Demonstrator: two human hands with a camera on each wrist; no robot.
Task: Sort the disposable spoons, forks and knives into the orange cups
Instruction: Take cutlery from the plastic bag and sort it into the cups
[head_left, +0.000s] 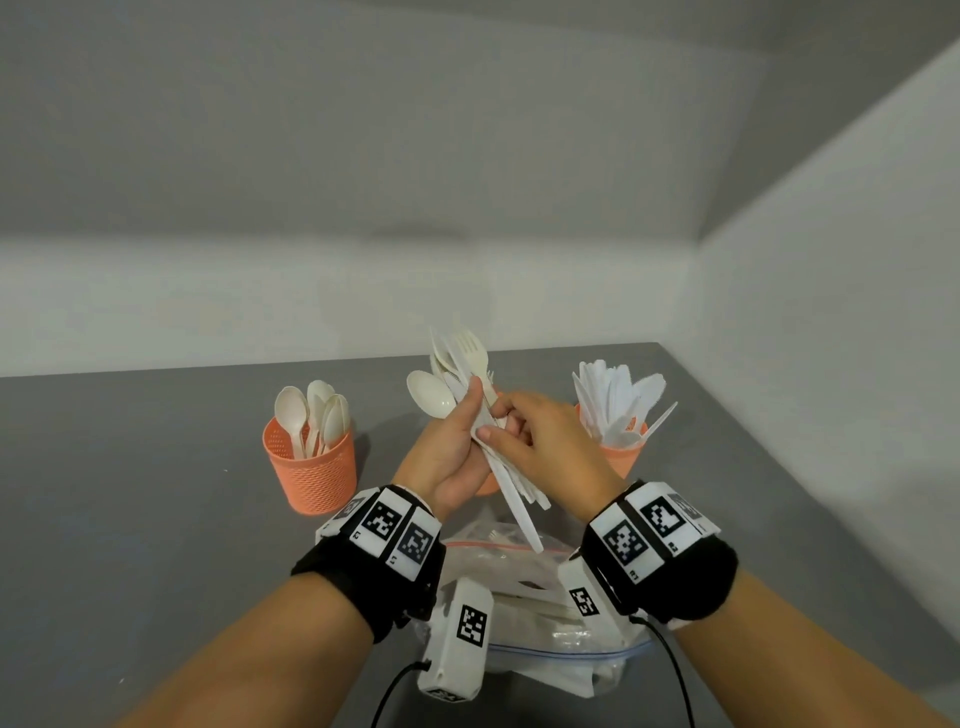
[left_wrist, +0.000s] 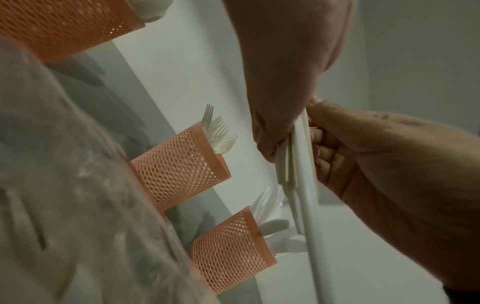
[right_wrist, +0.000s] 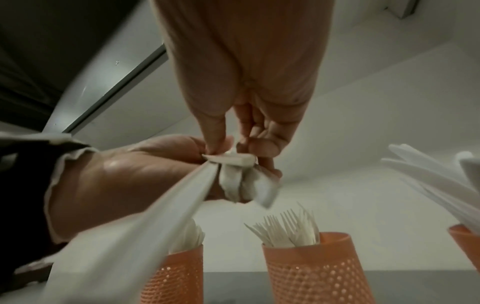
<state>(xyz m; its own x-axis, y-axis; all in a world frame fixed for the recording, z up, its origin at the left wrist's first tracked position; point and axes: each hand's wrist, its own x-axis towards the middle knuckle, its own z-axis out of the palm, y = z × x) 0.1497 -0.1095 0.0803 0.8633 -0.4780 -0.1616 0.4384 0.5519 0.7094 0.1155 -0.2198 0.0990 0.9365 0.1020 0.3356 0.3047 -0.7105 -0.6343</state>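
My left hand (head_left: 460, 415) grips a bundle of white cutlery (head_left: 462, 364) above the table: a spoon, forks and knives fanned upward. My right hand (head_left: 501, 428) pinches one long white handle (head_left: 519, 509) in that bundle between thumb and fingers (right_wrist: 221, 142). Three orange mesh cups stand behind the hands. The spoon cup (head_left: 311, 467) is on the left and the knife cup (head_left: 623, 457) on the right. The fork cup (left_wrist: 182, 164) in the middle is mostly hidden by my hands in the head view.
A clear zip bag (head_left: 545, 597) with more white cutlery lies on the grey table (head_left: 156, 493) just below my wrists. White walls close the table off at the back and on the right.
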